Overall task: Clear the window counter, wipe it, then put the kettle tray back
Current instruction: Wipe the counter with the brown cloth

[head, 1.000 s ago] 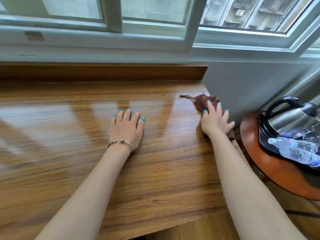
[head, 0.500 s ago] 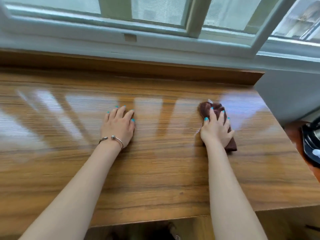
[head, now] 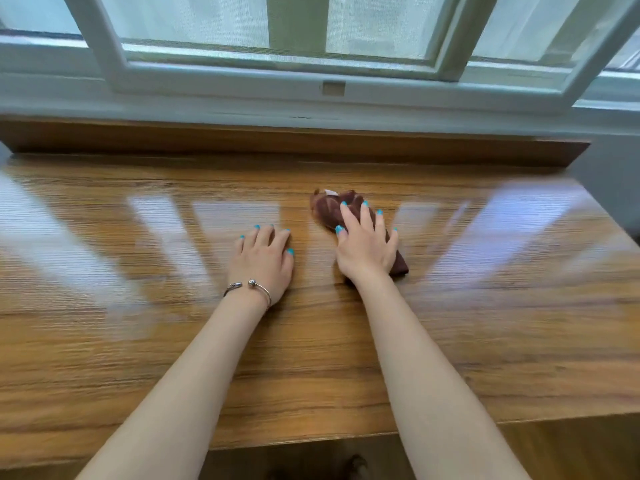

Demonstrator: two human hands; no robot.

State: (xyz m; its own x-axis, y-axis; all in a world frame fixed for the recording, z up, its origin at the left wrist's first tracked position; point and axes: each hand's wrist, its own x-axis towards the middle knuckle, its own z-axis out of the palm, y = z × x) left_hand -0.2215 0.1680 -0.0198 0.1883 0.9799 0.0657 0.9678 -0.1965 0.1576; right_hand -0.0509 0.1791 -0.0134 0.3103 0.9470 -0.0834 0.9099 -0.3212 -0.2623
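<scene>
The right hand [head: 366,250] has dragged the cloth [head: 334,210] leftward along the counter [head: 485,306], away from the right end and in beside the left hand [head: 264,261]. A second ago the kettle and its tray showed at the right; they are now out of sight.

We find no text, label, brand, number or sign that we can read. On the window frame [head: 242,81] above the counter sits a small tan rectangular patch [head: 333,88], but it shows no lettering to us. A pale tag [head: 329,192] sticks out from the far end of the brown cloth [head: 327,211], below that patch; it is blurred and any print on it is too small for us to make out.
</scene>
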